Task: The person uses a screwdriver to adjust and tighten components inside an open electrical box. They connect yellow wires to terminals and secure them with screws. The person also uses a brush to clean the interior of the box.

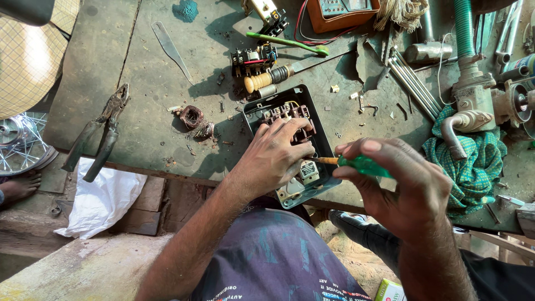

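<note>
A dark open electrical box (278,103) with terminals and small parts inside lies at the near edge of a worn workbench (161,78). My left hand (274,156) rests flat on the box, fingers spread over its terminals. My right hand (398,187) grips a screwdriver with a translucent green handle (363,165). Its orange shaft points left, and the tip sits inside the box just below my left fingers.
Pliers (100,134) lie at the bench's left edge, above a white bag (103,200). A copper wire coil (192,117), a metal blade (170,47), a wooden-handled tool (267,78), an orange meter (340,14), rods (412,83), a green checked cloth (473,161) and pipe fittings (471,95) crowd the bench.
</note>
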Tool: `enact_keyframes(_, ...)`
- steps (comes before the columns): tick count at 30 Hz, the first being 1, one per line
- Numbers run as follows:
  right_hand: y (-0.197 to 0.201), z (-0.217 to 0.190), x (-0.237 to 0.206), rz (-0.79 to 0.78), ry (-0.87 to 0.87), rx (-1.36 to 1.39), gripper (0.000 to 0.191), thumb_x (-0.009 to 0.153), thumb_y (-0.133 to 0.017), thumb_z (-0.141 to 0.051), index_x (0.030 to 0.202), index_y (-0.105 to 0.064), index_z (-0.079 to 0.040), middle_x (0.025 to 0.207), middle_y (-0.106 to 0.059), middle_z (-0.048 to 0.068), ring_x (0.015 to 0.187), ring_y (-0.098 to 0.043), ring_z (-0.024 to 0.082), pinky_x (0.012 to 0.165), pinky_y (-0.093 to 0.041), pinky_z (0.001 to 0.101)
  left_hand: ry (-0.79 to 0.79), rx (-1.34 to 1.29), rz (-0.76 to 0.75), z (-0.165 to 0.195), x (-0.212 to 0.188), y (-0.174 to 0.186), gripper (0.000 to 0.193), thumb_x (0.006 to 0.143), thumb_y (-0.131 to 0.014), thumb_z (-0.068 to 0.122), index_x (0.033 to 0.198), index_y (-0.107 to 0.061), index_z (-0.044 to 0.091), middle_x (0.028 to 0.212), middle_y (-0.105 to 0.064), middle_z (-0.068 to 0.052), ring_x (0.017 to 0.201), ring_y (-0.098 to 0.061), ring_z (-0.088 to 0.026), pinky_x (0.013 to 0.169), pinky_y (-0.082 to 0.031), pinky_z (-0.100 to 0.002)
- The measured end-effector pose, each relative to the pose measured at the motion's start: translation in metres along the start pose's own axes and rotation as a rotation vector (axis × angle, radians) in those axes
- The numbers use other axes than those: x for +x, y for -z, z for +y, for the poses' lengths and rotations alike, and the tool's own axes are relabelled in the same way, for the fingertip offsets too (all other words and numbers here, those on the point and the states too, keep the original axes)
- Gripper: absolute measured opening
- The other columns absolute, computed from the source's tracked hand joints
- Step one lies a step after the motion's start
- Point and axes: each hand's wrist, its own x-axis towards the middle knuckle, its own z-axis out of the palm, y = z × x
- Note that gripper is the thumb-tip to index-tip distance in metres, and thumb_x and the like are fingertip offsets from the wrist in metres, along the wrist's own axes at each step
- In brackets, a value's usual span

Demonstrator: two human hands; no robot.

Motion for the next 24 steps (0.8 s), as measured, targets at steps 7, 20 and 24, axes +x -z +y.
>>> enact_keyframes(7,-0.004,0.019,0.001,0.075,0.158,-0.221,0.076,0.075,-0.092,-0.033,0.129,-0.047,-0.005,0.087,-0.073,0.009,0.081,-0.077,0.022,0.062,-0.058,0.0305,-0.011,-0.053,0.010,-0.003,-0.001,-0.001,0.027,0.079,-0.077,0.011,0.105,-0.073,0.015,0.137,-0.055,-0.009,0.125,-0.053,-0.030,0.098,-0.042,-0.048)
enact_keyframes(20,0.006,0.012,0.001,0.019,0.017,-0.172,0.076,0.072,-0.092,-0.033,0.130,-0.051,-0.006,0.098,-0.071,0.016,0.085,-0.071,0.024,0.071,-0.057,0.0321,-0.127,-0.332,0.176,0.029,0.019,0.007,0.078,0.087,-0.086,0.022,0.152,-0.043,0.013,0.109,-0.072,-0.008,0.098,-0.072,-0.023,0.093,-0.058,-0.041)
enact_keyframes(24,0.008,0.016,0.001,-0.001,0.061,-0.063,0.073,0.077,-0.090,-0.032,0.132,-0.049,-0.008,0.107,-0.068,0.019,0.095,-0.072,0.027,0.076,-0.060,0.0328,-0.074,-0.352,0.223,0.025,0.018,0.012,0.084,0.089,-0.088,0.021,0.157,-0.040,0.017,0.102,-0.080,-0.003,0.089,-0.079,-0.020,0.081,-0.062,-0.034)
